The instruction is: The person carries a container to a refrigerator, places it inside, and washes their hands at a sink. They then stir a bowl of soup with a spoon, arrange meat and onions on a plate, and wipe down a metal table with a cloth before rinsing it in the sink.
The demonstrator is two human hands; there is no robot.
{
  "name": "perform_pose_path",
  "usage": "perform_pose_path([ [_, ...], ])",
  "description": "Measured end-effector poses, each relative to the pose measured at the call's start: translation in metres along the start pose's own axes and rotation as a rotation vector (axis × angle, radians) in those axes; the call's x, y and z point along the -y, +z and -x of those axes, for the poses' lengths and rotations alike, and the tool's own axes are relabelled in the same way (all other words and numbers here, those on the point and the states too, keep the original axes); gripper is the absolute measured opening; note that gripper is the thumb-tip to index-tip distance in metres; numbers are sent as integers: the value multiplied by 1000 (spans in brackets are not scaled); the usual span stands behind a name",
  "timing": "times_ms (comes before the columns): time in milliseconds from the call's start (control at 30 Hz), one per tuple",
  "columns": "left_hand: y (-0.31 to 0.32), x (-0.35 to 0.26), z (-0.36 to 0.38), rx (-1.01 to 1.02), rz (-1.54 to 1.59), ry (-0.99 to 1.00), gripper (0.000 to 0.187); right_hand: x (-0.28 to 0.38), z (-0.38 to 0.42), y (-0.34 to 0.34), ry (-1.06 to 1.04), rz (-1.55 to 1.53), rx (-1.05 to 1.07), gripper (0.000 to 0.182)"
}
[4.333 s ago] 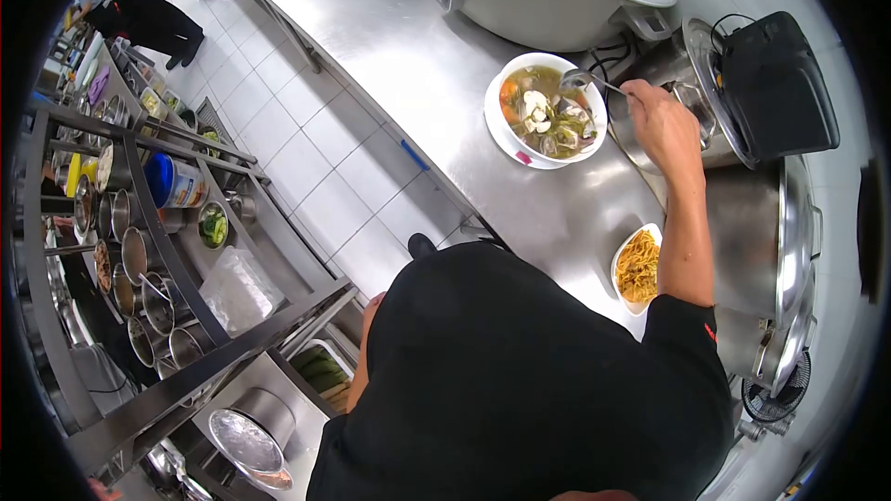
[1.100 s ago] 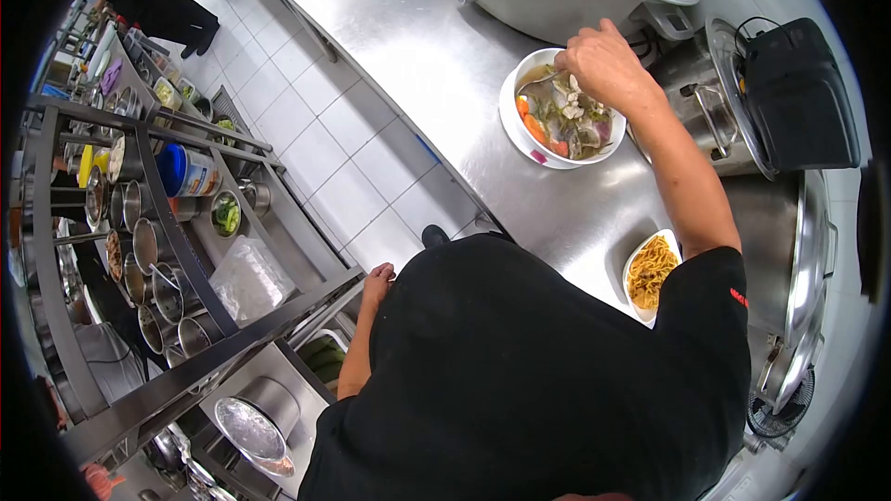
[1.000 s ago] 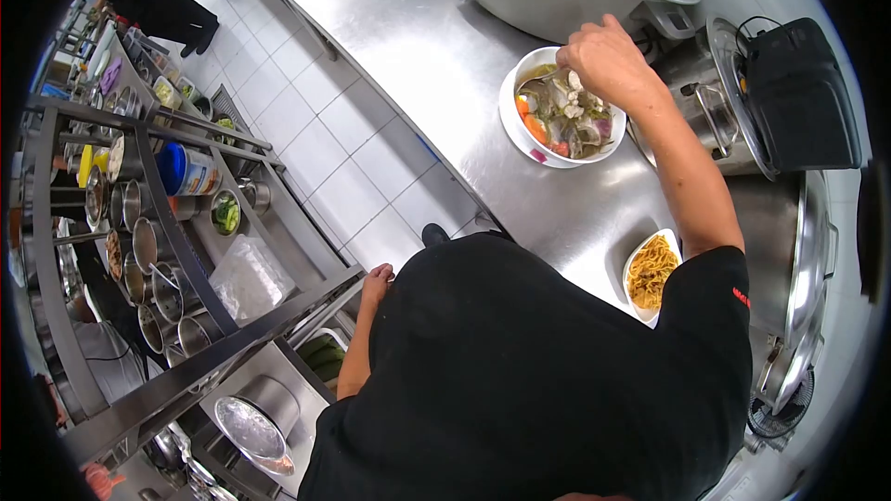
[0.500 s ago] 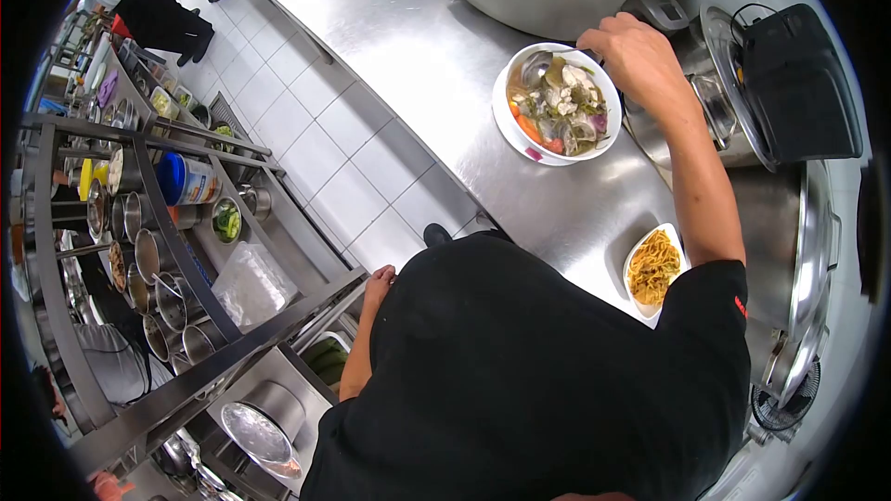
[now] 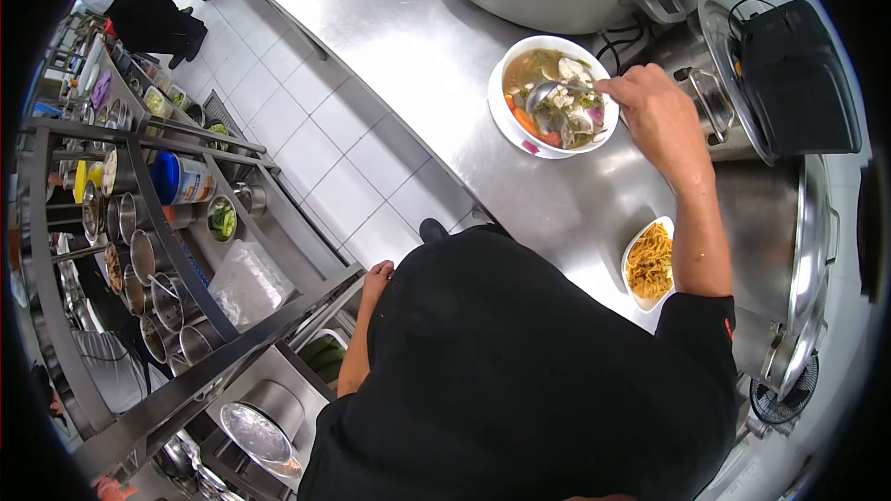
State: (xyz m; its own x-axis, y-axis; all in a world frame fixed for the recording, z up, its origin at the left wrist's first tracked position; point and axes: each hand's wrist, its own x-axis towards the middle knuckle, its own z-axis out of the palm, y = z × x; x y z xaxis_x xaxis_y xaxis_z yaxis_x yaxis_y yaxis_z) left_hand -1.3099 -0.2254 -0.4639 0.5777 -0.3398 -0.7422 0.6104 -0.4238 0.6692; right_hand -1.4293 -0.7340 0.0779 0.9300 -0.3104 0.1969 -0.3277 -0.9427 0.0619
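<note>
Head view: right hand [image 5: 661,116] pinching ladle [image 5: 557,90] handle, scoop sunk in soup bowl [image 5: 554,48] at far counter [image 5: 408,46]. Left hand [image 5: 378,273] hanging at the near side, fingers hidden, cannot tell. Stirring or portioning judged underway; next, a level lift to avoid spilling.

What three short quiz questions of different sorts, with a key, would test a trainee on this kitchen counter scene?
1. True or false: the ladle has its scoop in the soup bowl.
2. Which hand holds the ladle? A) left hand B) right hand
3. Fill in: the small dish near the right arm holds yellow ____.

Key: 1 true. 2 B; the left hand hangs by the person's side, holding nothing visible. 3 noodles.
</note>
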Motion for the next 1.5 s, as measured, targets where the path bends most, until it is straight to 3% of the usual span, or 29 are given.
perform_pose_path([
  [267,2,-19,9,-16,11,-7,40,2,6,58,12,-67,-62,28],
  [333,10,-75,52,6,75,-52,40,-2,5,61,15,-61,-48,29],
  [433,16,-88,62,1,114,-78,41,-2,3,59,23,-62,-33,29],
  [533,-1,4,-6,-37,77,-33,40,-3,0,42,43,-68,-70,27],
  [800,-4,9,1,-25,-82,-27,38,-16,26,-6,167,10,-160,18],
  [1133,-5,16,-18,-9,-13,63,36,-19,48,24,174,-74,-93,20],
  [1233,-9,14,-24,120,29,44,36,-22,47,38,195,-99,-89,20],
  [1333,-5,3,-8,54,-92,99,38,-20,47,43,218,-107,-88,20],
  [1500,-3,-1,-6,35,62,49,25,-23,51,25,279,-127,-181,20],
])
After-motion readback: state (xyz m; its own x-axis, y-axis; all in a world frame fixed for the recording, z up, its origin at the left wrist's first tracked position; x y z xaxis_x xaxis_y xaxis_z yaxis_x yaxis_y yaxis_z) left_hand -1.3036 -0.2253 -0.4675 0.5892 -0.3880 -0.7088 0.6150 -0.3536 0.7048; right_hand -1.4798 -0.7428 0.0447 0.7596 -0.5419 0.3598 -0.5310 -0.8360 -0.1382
